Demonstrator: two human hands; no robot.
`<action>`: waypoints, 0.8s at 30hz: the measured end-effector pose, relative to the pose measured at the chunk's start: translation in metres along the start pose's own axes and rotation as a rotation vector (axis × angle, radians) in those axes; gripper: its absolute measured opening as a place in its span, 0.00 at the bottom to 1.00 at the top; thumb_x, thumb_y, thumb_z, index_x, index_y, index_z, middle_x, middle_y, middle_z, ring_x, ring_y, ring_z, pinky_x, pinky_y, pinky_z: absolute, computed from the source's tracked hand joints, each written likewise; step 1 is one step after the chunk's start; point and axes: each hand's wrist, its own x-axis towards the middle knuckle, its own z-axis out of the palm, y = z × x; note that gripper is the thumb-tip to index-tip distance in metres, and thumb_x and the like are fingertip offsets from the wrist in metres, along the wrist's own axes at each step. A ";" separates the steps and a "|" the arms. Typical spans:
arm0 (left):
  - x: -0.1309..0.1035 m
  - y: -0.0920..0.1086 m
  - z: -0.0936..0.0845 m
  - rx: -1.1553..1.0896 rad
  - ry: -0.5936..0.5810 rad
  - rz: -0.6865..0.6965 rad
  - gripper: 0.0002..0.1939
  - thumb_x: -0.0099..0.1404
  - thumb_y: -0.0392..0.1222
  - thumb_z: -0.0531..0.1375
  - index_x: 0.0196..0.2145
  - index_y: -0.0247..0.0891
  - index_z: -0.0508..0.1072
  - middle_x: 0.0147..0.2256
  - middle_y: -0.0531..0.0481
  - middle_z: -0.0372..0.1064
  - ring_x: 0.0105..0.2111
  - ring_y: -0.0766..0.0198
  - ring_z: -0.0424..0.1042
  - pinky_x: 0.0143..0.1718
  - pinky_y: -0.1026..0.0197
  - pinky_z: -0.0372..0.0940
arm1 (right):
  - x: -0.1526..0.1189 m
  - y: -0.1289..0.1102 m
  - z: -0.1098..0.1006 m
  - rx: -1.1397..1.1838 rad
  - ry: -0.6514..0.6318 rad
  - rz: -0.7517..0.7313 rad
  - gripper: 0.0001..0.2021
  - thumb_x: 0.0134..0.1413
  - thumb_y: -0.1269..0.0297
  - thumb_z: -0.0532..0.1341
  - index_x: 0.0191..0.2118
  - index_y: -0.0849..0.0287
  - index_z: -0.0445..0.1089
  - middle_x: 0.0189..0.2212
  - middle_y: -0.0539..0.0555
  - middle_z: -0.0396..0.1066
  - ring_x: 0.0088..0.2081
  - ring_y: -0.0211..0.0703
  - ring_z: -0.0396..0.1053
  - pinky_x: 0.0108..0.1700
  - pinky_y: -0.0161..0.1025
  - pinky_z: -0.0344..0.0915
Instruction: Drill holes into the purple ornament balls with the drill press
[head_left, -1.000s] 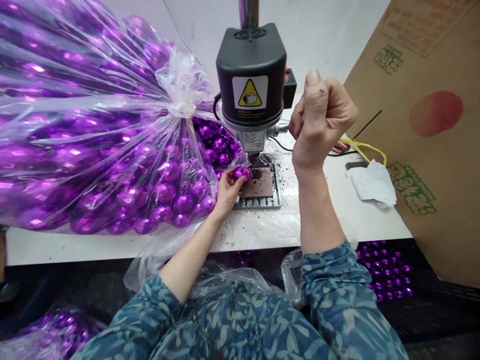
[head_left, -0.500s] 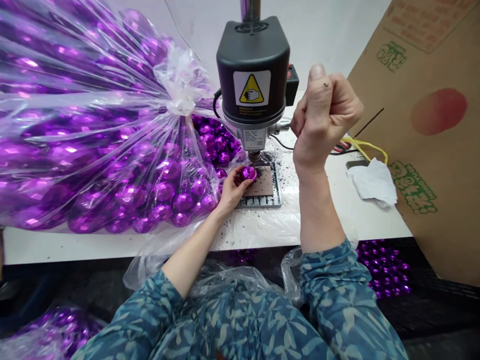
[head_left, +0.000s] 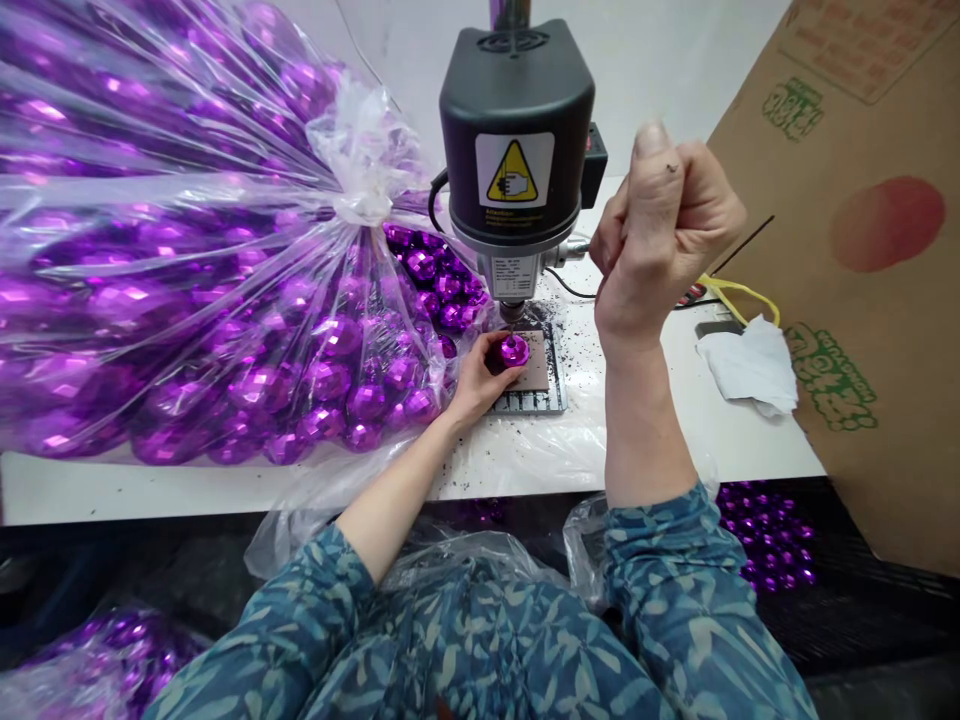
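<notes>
The shiny, faceted purple ball (head_left: 515,349) apparently rests on tan board (head_left: 536,376).

The faceted ball (head_left: 515,350) looks glossy; the cardboard box (head_left: 825,300), matt.

Workshop with a drill press (head_left: 517,130)

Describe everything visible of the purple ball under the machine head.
The purple ball is small, round and shiny, with a metallic-looking, faceted surface that catches bright highlights. The left hand holds it from the side, between thumb and fingers, covering part of it. It sits over the tan board, directly below the machine head. Whether the tool tip touches it is too small to tell.
</notes>
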 end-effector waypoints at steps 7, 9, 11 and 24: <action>-0.002 -0.001 0.000 0.032 0.030 0.030 0.30 0.55 0.46 0.74 0.53 0.40 0.70 0.51 0.42 0.75 0.52 0.50 0.75 0.56 0.48 0.69 | -0.009 0.003 -0.003 0.018 0.050 -0.010 0.32 0.55 0.32 0.53 0.22 0.55 0.41 0.15 0.44 0.41 0.17 0.29 0.42 0.23 0.38 0.48; -0.002 -0.001 0.001 0.044 0.031 0.034 0.29 0.55 0.45 0.74 0.53 0.40 0.70 0.51 0.42 0.75 0.52 0.50 0.75 0.56 0.48 0.69 | -0.017 0.002 -0.008 0.057 0.059 0.000 0.32 0.57 0.38 0.59 0.22 0.56 0.41 0.15 0.44 0.40 0.17 0.29 0.43 0.24 0.38 0.47; -0.002 -0.001 0.001 0.050 0.028 0.025 0.29 0.55 0.44 0.74 0.53 0.40 0.70 0.51 0.42 0.75 0.52 0.50 0.75 0.56 0.48 0.69 | -0.024 -0.001 -0.013 0.079 0.055 0.023 0.31 0.58 0.44 0.62 0.21 0.57 0.42 0.15 0.44 0.41 0.17 0.28 0.44 0.24 0.38 0.45; -0.002 -0.008 0.001 0.057 0.008 0.087 0.29 0.58 0.46 0.73 0.53 0.40 0.68 0.51 0.42 0.75 0.51 0.52 0.76 0.54 0.48 0.71 | -0.044 0.025 -0.028 0.176 0.046 -0.248 0.28 0.61 0.61 0.61 0.21 0.59 0.39 0.14 0.43 0.37 0.15 0.25 0.42 0.20 0.34 0.40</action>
